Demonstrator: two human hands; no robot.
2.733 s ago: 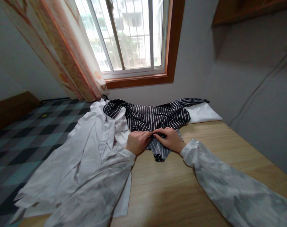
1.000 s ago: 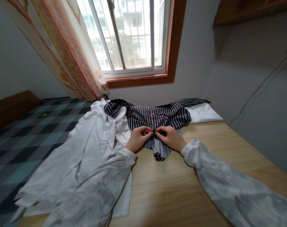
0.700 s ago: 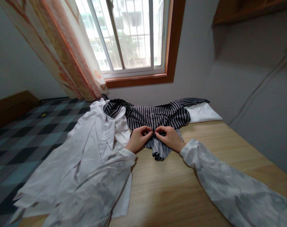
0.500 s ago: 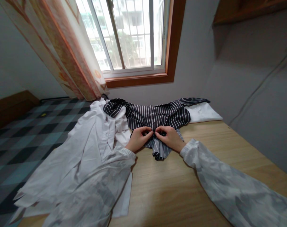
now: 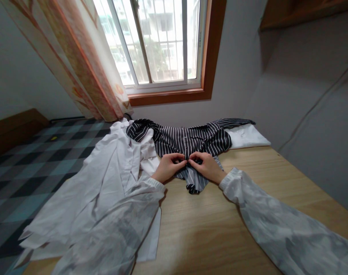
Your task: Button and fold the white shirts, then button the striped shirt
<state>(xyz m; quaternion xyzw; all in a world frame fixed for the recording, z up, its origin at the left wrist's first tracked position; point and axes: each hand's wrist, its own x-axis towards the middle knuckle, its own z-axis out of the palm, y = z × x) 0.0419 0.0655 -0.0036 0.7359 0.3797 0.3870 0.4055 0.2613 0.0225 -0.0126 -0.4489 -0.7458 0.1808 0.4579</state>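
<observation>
Striped shirt — dark with thin white stripes, laid spread across the far part of the wooden table, below the window. One sleeve is curled to the left beside the white cloth, the other is stretched to the right over a folded white garment. A row of pale buttons is seen down the middle of the front. The lower hem is bunched toward the viewer, just in front of the hands.

Left hand — rested on the shirt at its front opening, fingers curled, thumb and forefinger pressed together on the fabric edge in a pinch. What lies between the tips is too small to be made out.

Right hand — placed just beside the left, the fingertips of both nearly touching at the shirt's centre line. Its fingers are likewise bent and closed on the striped fabric in a pinch. Both forearms are covered by pale, mottled sleeves.

White shirt — a large crumpled garment, draped over the left end of the table and onto the bed edge, touching the striped shirt's left sleeve.

Bedcover — chequered in teal and black, seen at the left.

Curtain — orange and cream, hung at the window's left side, its lower end near the white shirt.
</observation>
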